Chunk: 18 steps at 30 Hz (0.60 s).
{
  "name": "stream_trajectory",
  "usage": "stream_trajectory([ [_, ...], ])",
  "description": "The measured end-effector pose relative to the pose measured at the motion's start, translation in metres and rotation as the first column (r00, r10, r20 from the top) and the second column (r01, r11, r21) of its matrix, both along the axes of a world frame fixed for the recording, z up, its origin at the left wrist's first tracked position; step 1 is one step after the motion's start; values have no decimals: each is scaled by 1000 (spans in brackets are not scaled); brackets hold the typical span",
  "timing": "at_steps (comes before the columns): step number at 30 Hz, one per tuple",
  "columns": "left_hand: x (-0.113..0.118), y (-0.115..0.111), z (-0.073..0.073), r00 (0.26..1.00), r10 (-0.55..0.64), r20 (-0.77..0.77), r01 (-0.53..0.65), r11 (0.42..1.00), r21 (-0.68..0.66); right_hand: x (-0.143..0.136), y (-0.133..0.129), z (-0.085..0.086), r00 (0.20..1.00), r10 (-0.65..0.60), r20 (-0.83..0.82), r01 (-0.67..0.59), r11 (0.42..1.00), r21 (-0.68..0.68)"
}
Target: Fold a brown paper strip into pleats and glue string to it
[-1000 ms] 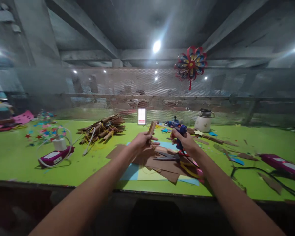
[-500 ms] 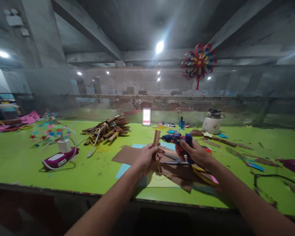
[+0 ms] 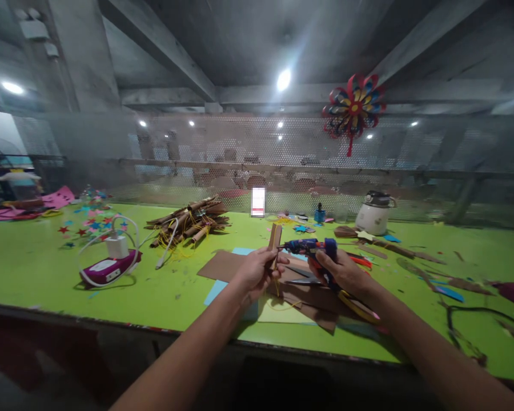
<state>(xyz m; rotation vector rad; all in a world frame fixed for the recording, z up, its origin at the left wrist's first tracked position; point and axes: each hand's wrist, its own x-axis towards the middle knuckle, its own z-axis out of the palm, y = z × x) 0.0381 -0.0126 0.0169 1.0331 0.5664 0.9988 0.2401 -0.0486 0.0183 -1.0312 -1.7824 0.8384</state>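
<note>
My left hand (image 3: 261,271) pinches a narrow folded strip of brown cardboard (image 3: 276,235), held upright above the table. Thin yellow string hangs below those fingers. My right hand (image 3: 340,268) is wrapped around the grip of a dark blue glue gun (image 3: 310,247). Its nozzle points left and is at the strip, just above my left fingertips; whether it touches cannot be made out. Beneath both hands lie brown cardboard sheets (image 3: 223,266), light blue paper and scissors (image 3: 304,281), whose yellow handle shows partly under my right wrist.
On the green table (image 3: 163,297), a pile of rolled cardboard tubes (image 3: 197,220) with yellow string lies back left. A purple power strip (image 3: 111,270) with a white charger stands left. Paper stars (image 3: 96,222) lie behind it. A white jug (image 3: 372,214) stands back right. Black cable (image 3: 466,309) lies right.
The glue gun's nozzle has moved slightly down along the cardboard strip, closer to my left fingers. The whole view has shifted a little. Both hands keep their holds.
</note>
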Motion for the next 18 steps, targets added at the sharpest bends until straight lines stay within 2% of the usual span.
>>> stream_trajectory([
  [7, 0, 1, -3, 1000, 13, 12, -14, 1000, 9, 0, 4, -4, 1000, -24, -12, 24, 1000, 4],
  [18, 1, -4, 2, 999, 20, 26, -20, 1000, -4, 4, 8, -7, 998, -53, -32, 53, 998, 14],
])
